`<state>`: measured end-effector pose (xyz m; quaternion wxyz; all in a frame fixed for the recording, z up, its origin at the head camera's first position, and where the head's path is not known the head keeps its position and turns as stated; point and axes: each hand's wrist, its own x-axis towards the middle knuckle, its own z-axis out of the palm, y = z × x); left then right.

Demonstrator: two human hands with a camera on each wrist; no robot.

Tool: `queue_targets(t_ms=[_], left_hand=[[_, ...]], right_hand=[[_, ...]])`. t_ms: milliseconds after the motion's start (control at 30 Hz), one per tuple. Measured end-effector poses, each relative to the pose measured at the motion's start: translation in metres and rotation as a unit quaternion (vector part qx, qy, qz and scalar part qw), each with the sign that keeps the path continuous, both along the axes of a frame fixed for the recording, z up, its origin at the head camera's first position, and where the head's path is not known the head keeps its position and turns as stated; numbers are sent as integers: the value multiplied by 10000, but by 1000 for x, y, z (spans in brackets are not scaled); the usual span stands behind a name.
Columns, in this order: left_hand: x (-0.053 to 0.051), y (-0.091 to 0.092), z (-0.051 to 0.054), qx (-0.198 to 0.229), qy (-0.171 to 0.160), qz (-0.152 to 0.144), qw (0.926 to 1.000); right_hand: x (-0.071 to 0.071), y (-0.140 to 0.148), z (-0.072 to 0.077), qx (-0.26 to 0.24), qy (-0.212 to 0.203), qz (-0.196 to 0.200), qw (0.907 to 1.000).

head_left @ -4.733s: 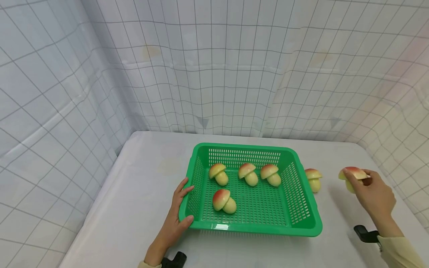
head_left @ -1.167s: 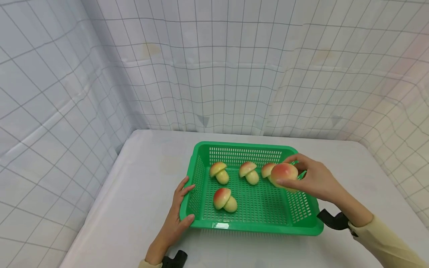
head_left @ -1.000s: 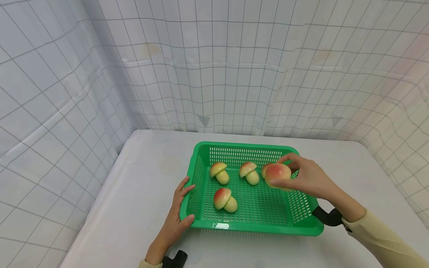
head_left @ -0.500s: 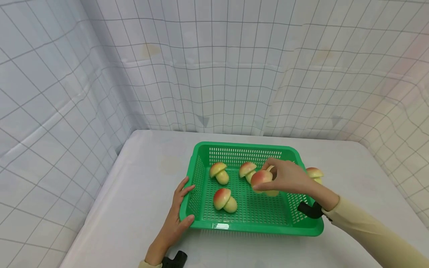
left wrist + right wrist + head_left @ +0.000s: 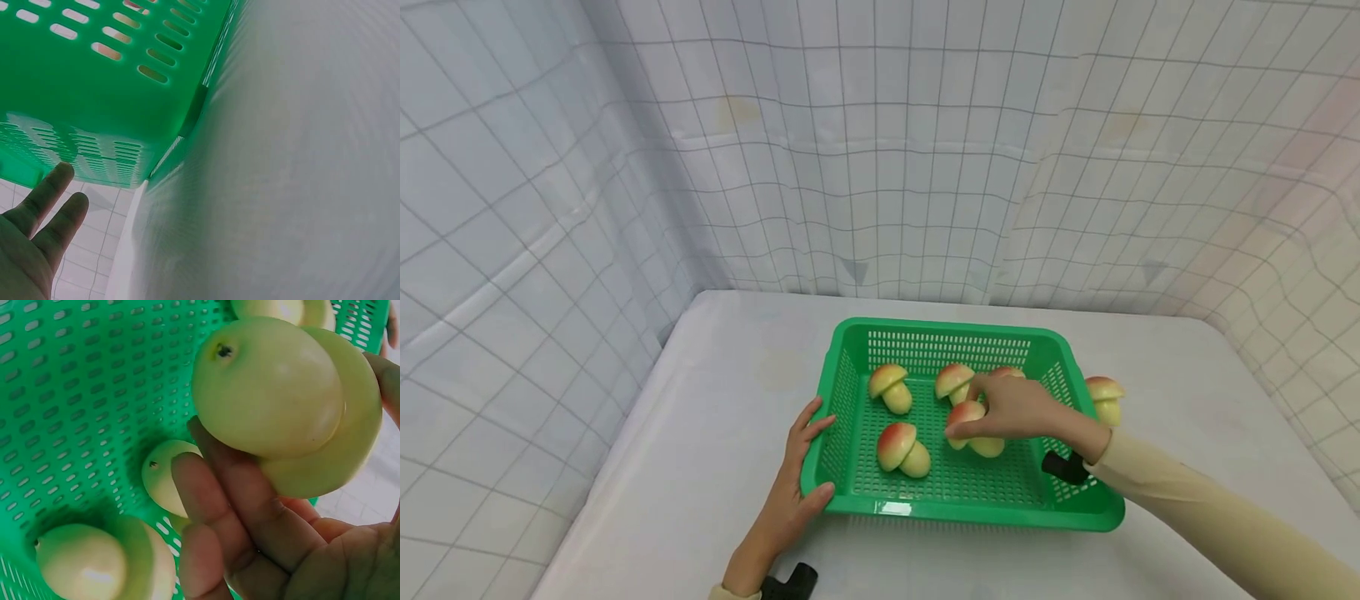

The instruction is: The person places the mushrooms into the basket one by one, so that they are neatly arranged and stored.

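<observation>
In the head view, a toy mushroom point(image 5: 986, 446) with a red-yellow cap and pale stem is held by the cap in my right hand point(image 5: 1026, 408), low inside the green basket point(image 5: 1000, 517). The right wrist view shows its pale stem point(image 5: 262, 387) end-on above my curled fingers. Several more mushrooms lie in the basket, including one at front left point(image 5: 904, 451) and one at back left point(image 5: 891, 388); my hand partly covers the two at back right. My left hand point(image 5: 790, 483) rests on the basket's left front corner, fingers fairly straight on the left rim, thumb on the front rim.
One mushroom point(image 5: 1105, 400) stands on the white-covered table point(image 5: 730, 400), just outside the basket's right wall. White curtains point(image 5: 917, 167) with a grid pattern enclose the table at the back and sides.
My right hand picked the mushroom at far right, carried it left over the basket wall, and lowered it among the others. The left hand has stayed at the basket's corner.
</observation>
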<state>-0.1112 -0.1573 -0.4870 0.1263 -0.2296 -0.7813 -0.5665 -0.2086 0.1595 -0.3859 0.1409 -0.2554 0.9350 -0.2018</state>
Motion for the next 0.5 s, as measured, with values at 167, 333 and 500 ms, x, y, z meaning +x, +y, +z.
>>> queue_targets(t_ms=[167,333,500], left_hand=[[0,-1,1,16,12,-3,10000],[0,-1,1,30,15,-12,10000],[0,-1,0,42,29,-36,10000]], right_hand=[[0,-4,-5,51,-38,186,9998],[2,-8,-10,71,-124,292,9995],[2,-11,-17,336,-1,342,9988]])
